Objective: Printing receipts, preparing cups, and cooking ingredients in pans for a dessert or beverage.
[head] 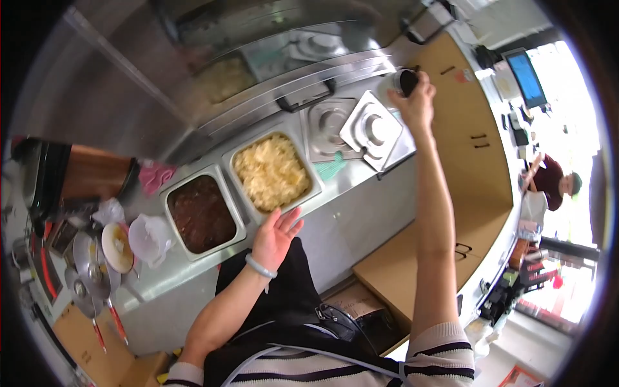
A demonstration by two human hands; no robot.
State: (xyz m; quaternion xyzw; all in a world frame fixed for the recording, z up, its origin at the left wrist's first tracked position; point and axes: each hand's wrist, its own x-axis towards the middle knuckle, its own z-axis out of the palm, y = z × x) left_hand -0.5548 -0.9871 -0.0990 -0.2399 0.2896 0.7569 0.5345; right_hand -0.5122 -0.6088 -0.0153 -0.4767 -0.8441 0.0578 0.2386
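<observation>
My left hand (273, 242) has its palm up and fingers apart at the near rim of a square steel pan filled with pale yellow, lumpy food (272, 171). A grey band circles that wrist. To the left of this pan stands a second steel pan of dark brown sauce or stew (200, 213). My right hand (417, 104) reaches far out to the right, its fingers around a small round container, dark at its top or inside (405, 83). What the container holds cannot be made out. Two steel pan lids (372, 128) overlap between the yellow food and my right hand.
A green cloth (331, 166) lies by the lids, a pink cloth (155, 175) behind the sauce pan. Strainers with red handles (94, 271), a bowl (117, 247) and a white plastic tub (149, 238) crowd the left. A steel cabinet with black handles (309, 96) backs the counter. Another person (551, 181) is far right.
</observation>
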